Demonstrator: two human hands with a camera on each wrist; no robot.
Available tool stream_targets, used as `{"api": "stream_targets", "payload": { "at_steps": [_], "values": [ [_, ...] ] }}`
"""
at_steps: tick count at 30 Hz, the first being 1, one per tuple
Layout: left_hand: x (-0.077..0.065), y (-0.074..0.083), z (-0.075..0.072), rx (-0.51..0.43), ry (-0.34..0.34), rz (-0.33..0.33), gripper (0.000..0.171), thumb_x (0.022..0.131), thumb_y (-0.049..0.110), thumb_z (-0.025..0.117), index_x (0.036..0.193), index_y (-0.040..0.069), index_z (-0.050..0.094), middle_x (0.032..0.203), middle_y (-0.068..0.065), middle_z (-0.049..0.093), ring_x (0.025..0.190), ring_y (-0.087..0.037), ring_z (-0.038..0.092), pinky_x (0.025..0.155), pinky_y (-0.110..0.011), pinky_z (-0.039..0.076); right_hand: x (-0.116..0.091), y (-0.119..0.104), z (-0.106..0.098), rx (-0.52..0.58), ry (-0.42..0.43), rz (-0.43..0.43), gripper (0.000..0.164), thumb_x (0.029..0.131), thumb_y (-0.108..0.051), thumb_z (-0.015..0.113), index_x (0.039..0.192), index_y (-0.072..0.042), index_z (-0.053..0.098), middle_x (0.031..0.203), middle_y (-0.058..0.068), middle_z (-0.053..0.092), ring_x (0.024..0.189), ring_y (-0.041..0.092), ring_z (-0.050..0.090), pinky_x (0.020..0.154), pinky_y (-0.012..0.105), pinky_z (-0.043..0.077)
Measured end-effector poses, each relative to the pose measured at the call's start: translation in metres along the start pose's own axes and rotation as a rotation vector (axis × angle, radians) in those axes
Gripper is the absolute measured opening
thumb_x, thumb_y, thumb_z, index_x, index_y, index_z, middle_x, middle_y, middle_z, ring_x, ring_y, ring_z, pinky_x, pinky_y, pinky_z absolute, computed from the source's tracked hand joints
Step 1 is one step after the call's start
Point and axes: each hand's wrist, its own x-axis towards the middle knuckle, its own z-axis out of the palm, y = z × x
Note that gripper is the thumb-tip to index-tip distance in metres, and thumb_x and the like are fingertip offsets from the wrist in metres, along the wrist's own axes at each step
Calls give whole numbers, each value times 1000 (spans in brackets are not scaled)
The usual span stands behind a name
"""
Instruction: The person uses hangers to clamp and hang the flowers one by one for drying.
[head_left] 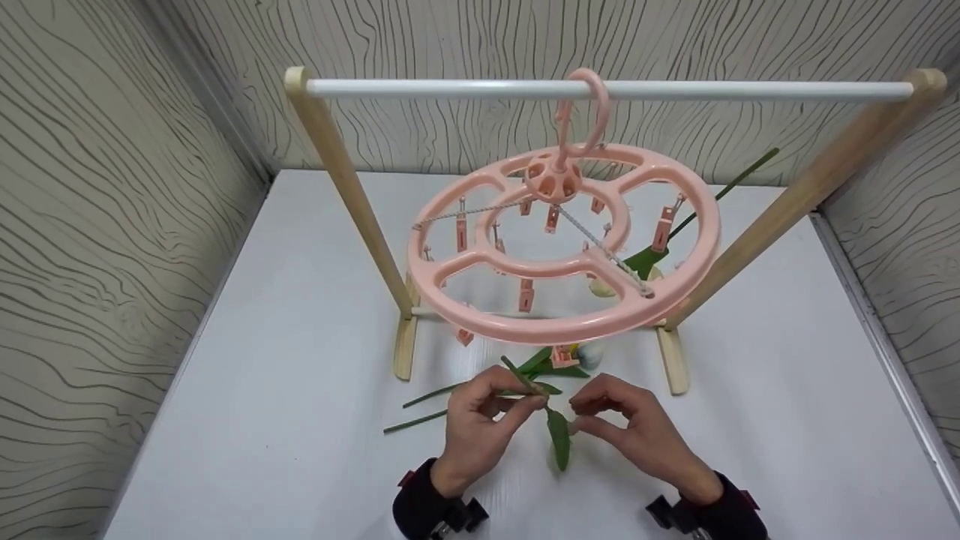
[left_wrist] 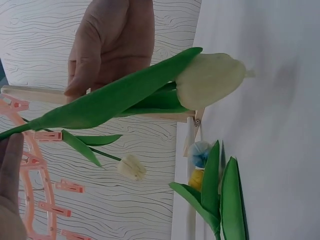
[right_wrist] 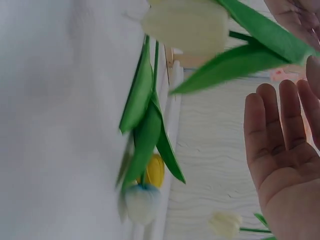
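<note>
My left hand (head_left: 484, 427) pinches the green stem of a white artificial tulip (left_wrist: 212, 80) between thumb and fingers. Its bloom points downward, toward the table, and its long green leaves (head_left: 558, 439) spread below the grip. On the other side of the flower is my right hand (head_left: 630, 424), fingertips close by the leaf edge. In the right wrist view its fingers (right_wrist: 290, 115) look relaxed and fairly straight, the palm showing. A pink round clothespin hanger (head_left: 525, 330) hangs just beyond both hands.
The hanger hooks over a white rod (head_left: 450, 88) on a wooden stand (head_left: 349, 195). Another white tulip (left_wrist: 132, 167) is head-down among the clothespins. On the white table (head_left: 300, 322) lie a blue-and-white tulip (right_wrist: 142, 205) and a yellow tulip (right_wrist: 156, 170). Wood-grain-patterned panels (head_left: 450, 45) enclose it.
</note>
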Motion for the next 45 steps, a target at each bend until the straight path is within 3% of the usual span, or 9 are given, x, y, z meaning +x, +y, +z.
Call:
{"api": "stream_targets", "payload": {
  "at_steps": [5, 14, 18, 22, 26, 32, 45],
  "values": [
    [1, 2, 0, 14, 6, 17, 20, 85, -17, 70, 101, -6, 64, 93, -20, 68, 84, -26, 72, 62, -38, 63, 3, -13, -24, -57, 99, 23, 28, 89, 7, 73, 111, -10, 69, 102, 7, 69, 93, 18, 68, 82, 24, 59],
    [3, 5, -1, -2, -8, 26, 20, 86, -18, 69, 100, -5, 65, 94, -20, 68, 86, -25, 72, 62, -38, 63, 19, -35, -72, -79, 190, -111, 42, 81, 26, 66, 120, 9, 63, 106, 16, 70, 97, 16, 69, 85, 20, 57],
    [3, 5, -1, 0, -11, 40, 21, 85, -19, 69, 101, -5, 64, 94, -20, 68, 85, -26, 72, 63, -38, 63, 31, -44, -93, -21, 149, -188, 43, 88, 16, 68, 130, 15, 55, 117, 15, 69, 103, 19, 69, 90, 23, 57],
    [3, 5, 0, 0, -16, 46, 22, 85, -19, 69, 100, -5, 65, 93, -20, 68, 84, -26, 72, 63, -39, 63, 44, -50, -108, 74, 112, -255, 53, 94, -6, 71, 136, 18, 49, 126, 17, 67, 110, 22, 68, 95, 26, 55],
    [4, 5, 0, -3, -18, 46, 22, 84, -20, 69, 100, -5, 65, 92, -19, 68, 83, -26, 72, 63, -39, 63, 58, -57, -115, 132, 84, -254, 59, 96, -18, 71, 137, 17, 49, 128, 20, 66, 118, 24, 66, 101, 28, 52],
    [5, 6, 1, -8, -16, 67, 25, 82, -23, 69, 99, -6, 64, 92, -19, 68, 82, -27, 71, 63, -39, 63, 74, -63, -120, 240, -2, -225, 53, 98, -18, 69, 133, 18, 52, 131, 22, 64, 124, 28, 60, 102, 30, 51],
    [6, 10, 5, -16, -32, 63, 23, 83, -22, 69, 100, -7, 64, 91, -21, 67, 84, -27, 72, 65, -39, 63, 78, -67, -118, 295, -48, -255, 40, 95, -12, 70, 123, 16, 60, 118, 17, 69, 109, 23, 63, 97, 30, 53]
  ]
}}
